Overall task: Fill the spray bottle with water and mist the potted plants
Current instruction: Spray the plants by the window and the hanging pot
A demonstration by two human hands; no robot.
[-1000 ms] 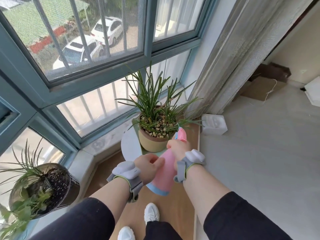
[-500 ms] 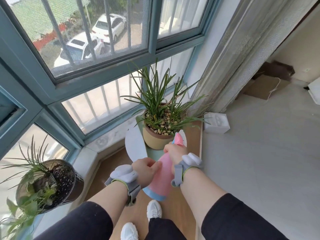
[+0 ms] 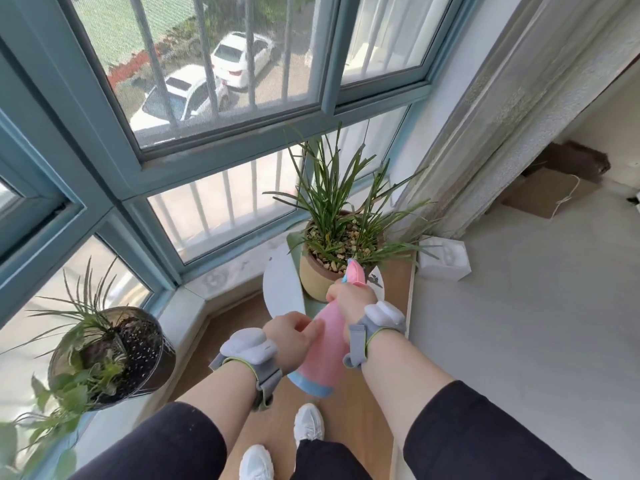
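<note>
We count one pink spray bottle (image 3: 327, 344), held tilted between our two hands with its nozzle toward the far potted plant. Our right hand (image 3: 349, 299) has its grip closed around the bottle's neck at the trigger; our left hand (image 3: 292, 336) curls its grip against the bottle's side. We count two potted plants: a tan pot (image 3: 317, 275) of grassy leaves on the round white table (image 3: 278, 292), and a dark pot (image 3: 138, 355) on the sill at near left. Two white shoes (image 3: 308, 422) show below.
</note>
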